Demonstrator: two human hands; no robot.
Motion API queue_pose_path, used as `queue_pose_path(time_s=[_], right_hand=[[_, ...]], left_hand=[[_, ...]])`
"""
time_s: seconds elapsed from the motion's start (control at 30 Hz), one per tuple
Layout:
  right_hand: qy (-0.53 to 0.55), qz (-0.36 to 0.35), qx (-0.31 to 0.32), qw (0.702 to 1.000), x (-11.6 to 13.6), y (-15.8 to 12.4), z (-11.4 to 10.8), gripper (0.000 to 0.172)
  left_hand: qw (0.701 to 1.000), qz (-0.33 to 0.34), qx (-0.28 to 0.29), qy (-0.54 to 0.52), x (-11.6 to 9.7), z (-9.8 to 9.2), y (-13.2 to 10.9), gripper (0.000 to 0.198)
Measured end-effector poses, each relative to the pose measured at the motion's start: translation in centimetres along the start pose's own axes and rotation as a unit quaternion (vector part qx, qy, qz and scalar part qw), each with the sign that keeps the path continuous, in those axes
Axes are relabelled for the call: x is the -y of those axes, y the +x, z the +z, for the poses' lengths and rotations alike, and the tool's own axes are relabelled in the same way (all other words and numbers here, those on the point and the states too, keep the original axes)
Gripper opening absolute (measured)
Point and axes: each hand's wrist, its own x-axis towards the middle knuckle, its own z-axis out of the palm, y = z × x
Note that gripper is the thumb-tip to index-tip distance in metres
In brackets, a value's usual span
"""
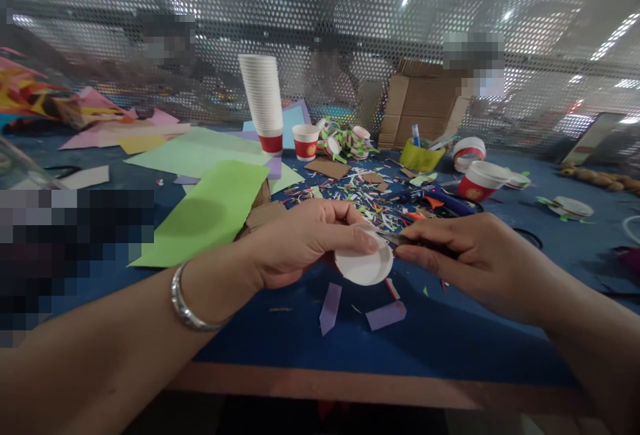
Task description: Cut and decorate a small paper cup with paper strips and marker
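My left hand (325,238) is closed on the cut-off bottom of a paper cup (365,268), a shallow white disc with a low rim. The thumb lies on its inside face. My right hand (460,255) grips a pair of scissors, mostly hidden by the fingers; their metal blades (393,238) meet the disc's right upper edge. Below the hands, two purple paper strips (330,308) lie on the blue table (280,348), one with a pointed end. A thin red-and-white offcut (393,288) lies close to them.
Behind my hands are many paper scraps (350,188). A tall cup stack (263,98), a single cup (305,142) and small paper turtles (357,142) stand farther back. Green paper (210,215) lies left; a yellow holder (423,155), a tipped cup (483,180) and a blue glue gun (445,200) are right.
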Motion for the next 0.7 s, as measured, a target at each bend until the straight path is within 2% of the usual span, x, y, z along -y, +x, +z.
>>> queue_pose_path(time_s=[0.47,0.7], right_hand=[[0.007,0.009,0.007,1.0,-0.19,0.11,0.18,0.034],[0.004,0.002,0.017,1.0,-0.02,-0.03,0.01,0.036]], left_hand=[[1.0,-0.009,-0.003,-0.001,0.16,-0.07,0.12,0.036],[1.0,-0.017,0.017,-0.004,-0.04,-0.16,0.09,0.033]])
